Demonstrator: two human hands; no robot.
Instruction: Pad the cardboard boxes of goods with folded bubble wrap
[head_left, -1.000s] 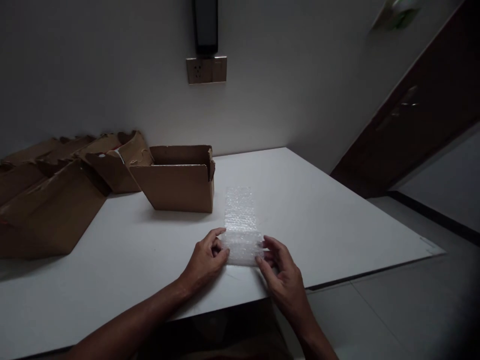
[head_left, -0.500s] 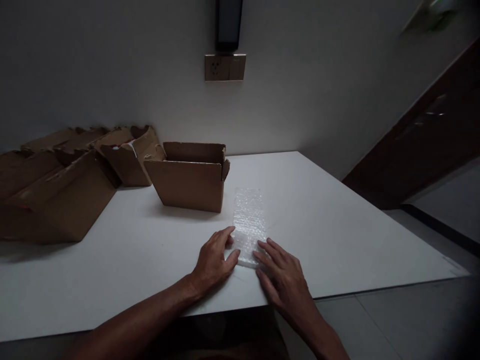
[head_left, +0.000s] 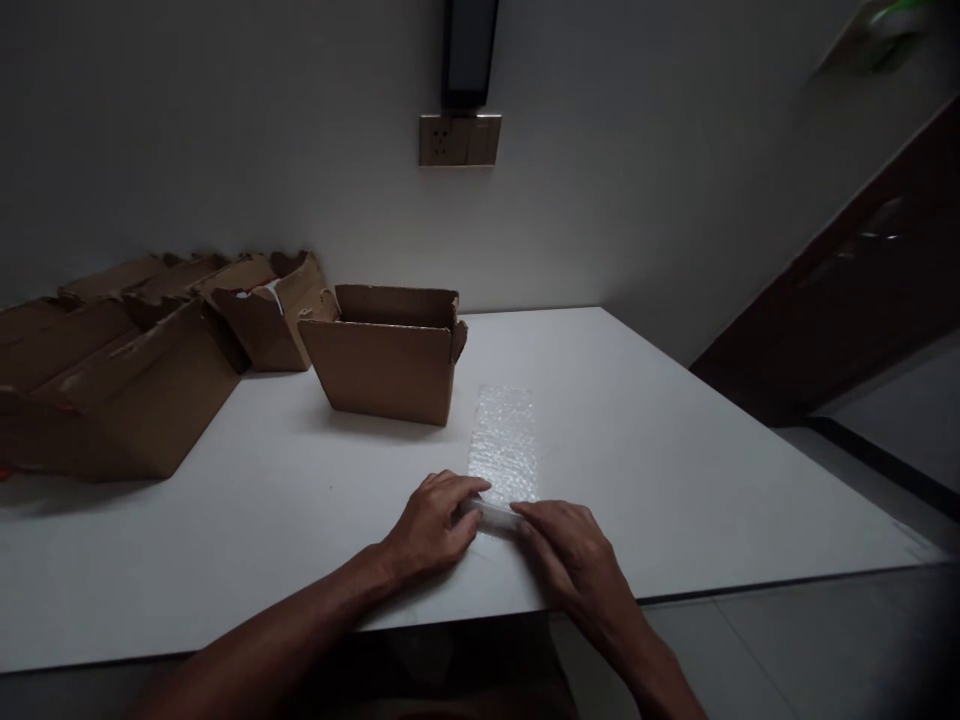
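Observation:
A strip of clear bubble wrap (head_left: 504, 435) lies lengthwise on the white table in front of me. Its near end is raised into a narrow folded edge between my hands. My left hand (head_left: 441, 522) pinches the left corner of that edge between thumb and fingers. At the right corner, my right hand (head_left: 566, 548) closes thumb and fingertips on the same edge. Whether anything lies inside the fold cannot be made out. Just beyond the wrap, to the left, stands an open cardboard box (head_left: 382, 370).
Several more open cardboard boxes (head_left: 127, 390) crowd the left side of the white table (head_left: 675, 480). Behind it rises a wall with a socket plate (head_left: 460, 140) and a dark device (head_left: 470, 50) above. A dark door (head_left: 840, 260) is at the right.
Both hands have closed on the near end of the bubble wrap and lifted it into a fold; before, they rested at its sides with fingers apart. The view has shifted slightly.

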